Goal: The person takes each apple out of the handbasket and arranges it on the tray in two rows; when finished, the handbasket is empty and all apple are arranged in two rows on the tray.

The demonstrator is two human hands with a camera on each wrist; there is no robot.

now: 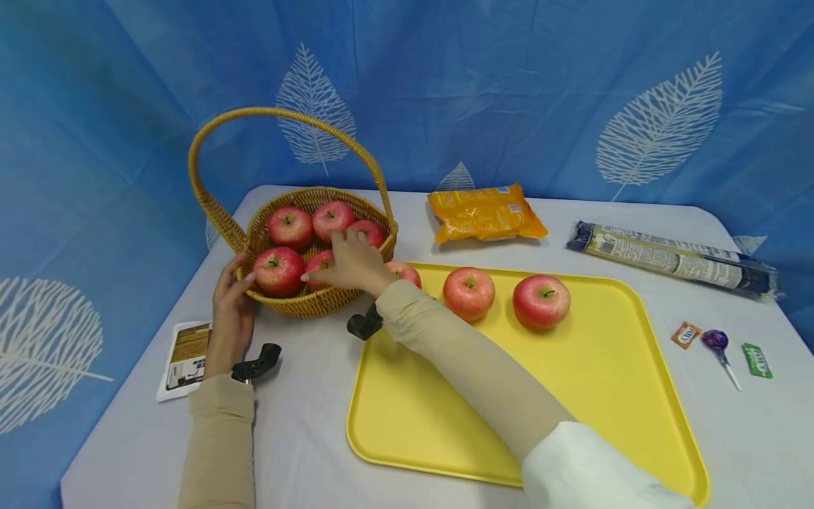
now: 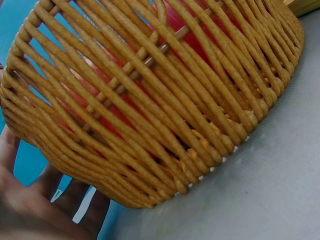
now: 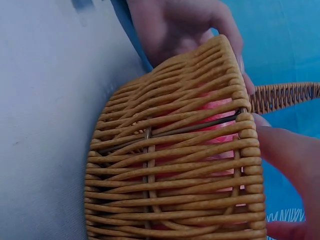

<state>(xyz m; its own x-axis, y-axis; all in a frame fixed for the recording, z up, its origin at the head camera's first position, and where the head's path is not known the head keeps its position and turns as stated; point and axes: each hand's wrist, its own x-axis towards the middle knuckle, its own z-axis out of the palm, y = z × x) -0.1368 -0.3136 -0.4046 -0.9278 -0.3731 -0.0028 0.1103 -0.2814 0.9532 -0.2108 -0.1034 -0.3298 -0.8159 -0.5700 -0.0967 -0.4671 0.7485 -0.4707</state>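
Note:
A wicker basket [image 1: 311, 304] with a tall arched handle stands at the back left, holding several red apples. At its left rim is my left hand [image 1: 233, 311], thumb over the edge and fingers along the outer side; the left wrist view shows those fingers against the wicker [image 2: 150, 125]. My right hand [image 1: 356, 265] reaches over the front rim and holds an apple [image 1: 320, 265] inside the basket, thumb and fingers on either side of it. Part of that apple is hidden under the hand. In the right wrist view the basket's wall [image 3: 200, 175] covers most of the grip.
A yellow tray [image 1: 604, 367] carries several apples, including one [image 1: 540, 302] along its back edge. Behind lie an orange packet [image 1: 486, 213] and a long wrapped package [image 1: 668, 258]. Small candies and a lollipop [image 1: 716, 341] lie at right, a printed card [image 1: 186, 359] at left.

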